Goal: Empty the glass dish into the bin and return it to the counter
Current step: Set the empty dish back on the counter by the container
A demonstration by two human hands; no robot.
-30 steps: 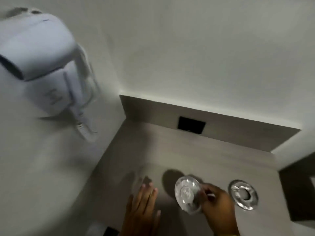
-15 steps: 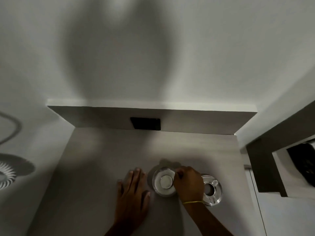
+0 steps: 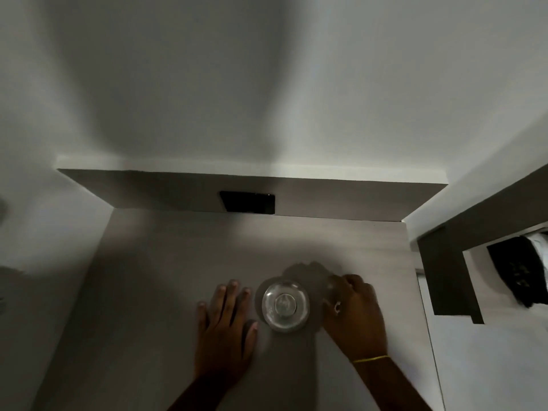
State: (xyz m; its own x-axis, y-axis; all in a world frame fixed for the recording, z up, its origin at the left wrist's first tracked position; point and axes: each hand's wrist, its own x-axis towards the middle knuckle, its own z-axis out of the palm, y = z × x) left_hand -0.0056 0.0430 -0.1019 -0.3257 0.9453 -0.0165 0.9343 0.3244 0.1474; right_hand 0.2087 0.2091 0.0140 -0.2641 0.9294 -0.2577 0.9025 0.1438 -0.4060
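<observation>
The round clear glass dish (image 3: 285,305) stands upright on the grey counter (image 3: 166,271), free of both hands. My left hand (image 3: 226,327) lies flat on the counter just left of the dish, fingers spread, holding nothing. My right hand (image 3: 353,312) is just right of the dish, blurred, with its fingers curled down over a second glass piece (image 3: 331,287), of which only an edge shows. Whether it grips that piece is unclear. No bin is in view.
A low grey backsplash with a black rectangular plate (image 3: 247,202) runs along the back of the counter. White walls close in the left and back. To the right, past the counter's edge, a dark shelf unit (image 3: 444,262) holds a black object (image 3: 517,274).
My right hand has let go of the glass dish, which now rests on the counter, and has shifted right over the second glass piece. My left hand stays flat.
</observation>
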